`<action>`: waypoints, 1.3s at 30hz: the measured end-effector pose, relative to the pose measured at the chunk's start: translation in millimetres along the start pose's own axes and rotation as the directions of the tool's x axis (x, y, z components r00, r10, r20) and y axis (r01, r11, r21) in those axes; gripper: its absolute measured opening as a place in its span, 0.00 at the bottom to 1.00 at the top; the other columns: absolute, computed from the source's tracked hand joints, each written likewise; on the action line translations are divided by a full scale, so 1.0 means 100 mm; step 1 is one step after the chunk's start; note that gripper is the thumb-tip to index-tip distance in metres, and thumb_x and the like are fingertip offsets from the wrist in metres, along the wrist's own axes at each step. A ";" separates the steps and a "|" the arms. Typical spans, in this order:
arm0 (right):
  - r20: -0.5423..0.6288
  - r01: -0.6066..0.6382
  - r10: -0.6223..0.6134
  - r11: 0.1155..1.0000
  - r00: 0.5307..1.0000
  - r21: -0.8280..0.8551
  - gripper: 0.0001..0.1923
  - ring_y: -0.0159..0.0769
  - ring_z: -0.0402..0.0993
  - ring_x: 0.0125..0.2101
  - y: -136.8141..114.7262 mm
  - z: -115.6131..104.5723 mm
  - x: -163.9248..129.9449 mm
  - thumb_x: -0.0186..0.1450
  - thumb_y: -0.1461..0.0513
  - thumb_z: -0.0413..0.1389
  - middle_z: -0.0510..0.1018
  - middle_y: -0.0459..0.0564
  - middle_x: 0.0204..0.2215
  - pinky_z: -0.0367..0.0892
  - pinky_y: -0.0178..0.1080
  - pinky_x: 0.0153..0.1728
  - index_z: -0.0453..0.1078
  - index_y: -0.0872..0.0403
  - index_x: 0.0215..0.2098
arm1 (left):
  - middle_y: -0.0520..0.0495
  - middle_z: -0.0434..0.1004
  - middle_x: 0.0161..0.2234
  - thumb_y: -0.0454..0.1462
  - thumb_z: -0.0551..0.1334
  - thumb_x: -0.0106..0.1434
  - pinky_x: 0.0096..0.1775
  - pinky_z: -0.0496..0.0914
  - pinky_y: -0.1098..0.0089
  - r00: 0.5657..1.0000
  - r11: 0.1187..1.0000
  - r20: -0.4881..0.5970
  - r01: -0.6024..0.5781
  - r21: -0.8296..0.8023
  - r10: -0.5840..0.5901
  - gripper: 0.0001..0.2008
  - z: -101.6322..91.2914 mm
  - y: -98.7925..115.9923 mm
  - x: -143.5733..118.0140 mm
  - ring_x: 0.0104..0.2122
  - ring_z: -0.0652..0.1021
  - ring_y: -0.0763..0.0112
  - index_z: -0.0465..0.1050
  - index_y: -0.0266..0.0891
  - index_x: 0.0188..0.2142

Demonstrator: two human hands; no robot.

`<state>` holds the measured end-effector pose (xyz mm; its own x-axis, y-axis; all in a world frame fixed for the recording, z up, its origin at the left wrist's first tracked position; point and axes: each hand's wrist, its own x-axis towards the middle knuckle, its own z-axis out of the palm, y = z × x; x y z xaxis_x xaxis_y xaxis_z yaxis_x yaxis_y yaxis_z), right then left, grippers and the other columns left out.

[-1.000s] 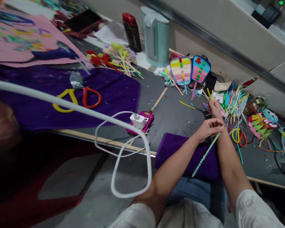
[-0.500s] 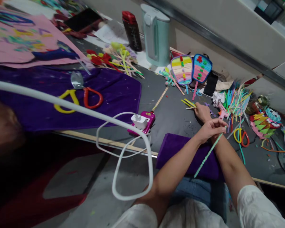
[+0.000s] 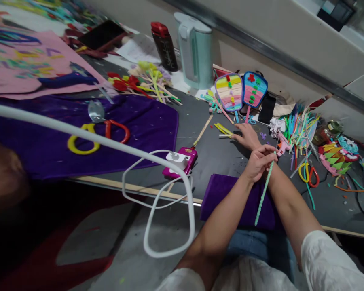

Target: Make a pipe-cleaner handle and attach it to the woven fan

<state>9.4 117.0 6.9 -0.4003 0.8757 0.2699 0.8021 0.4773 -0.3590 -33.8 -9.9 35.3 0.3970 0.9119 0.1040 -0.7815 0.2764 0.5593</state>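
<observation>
The table [image 3: 218,149] is strewn with craft stuff. A purple cloth [image 3: 230,198] hangs over its near edge. The right hand [image 3: 245,136], which a second ago was up by the pipe-cleaner pile [image 3: 300,125], has crossed leftward and now lies spread and flat beside the yellow sticks [image 3: 223,129], fingertips touching them. The left hand [image 3: 257,161] has barely shifted; it pinches the green stem [image 3: 263,194], which now hangs steeper over the cloth.

Left hand [image 3: 259,161] pinching a light green pipe cleaner [image 3: 263,194] over purple cloth [image 3: 230,198], right hand [image 3: 247,136] flat on the grey table [image 3: 212,149], touching yellow sticks [image 3: 223,129].
</observation>
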 end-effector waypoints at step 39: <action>-0.075 -0.189 0.660 0.319 0.747 0.929 0.19 0.25 0.50 0.18 0.43 -0.36 -1.16 0.50 0.47 0.60 0.58 0.37 0.16 0.48 0.32 0.19 0.63 0.52 0.22 | 0.54 0.72 0.20 0.37 0.70 0.47 0.18 0.60 0.79 0.937 0.923 -0.286 0.278 0.268 -0.199 0.13 -0.42 -0.39 0.32 0.15 0.67 0.83 0.73 0.33 0.31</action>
<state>106.4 33.5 -8.1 0.2636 0.9641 0.0312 -0.0796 0.0540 -0.9954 -10.5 21.5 -17.9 0.3906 0.8863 -0.2489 -0.4819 0.4272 0.7650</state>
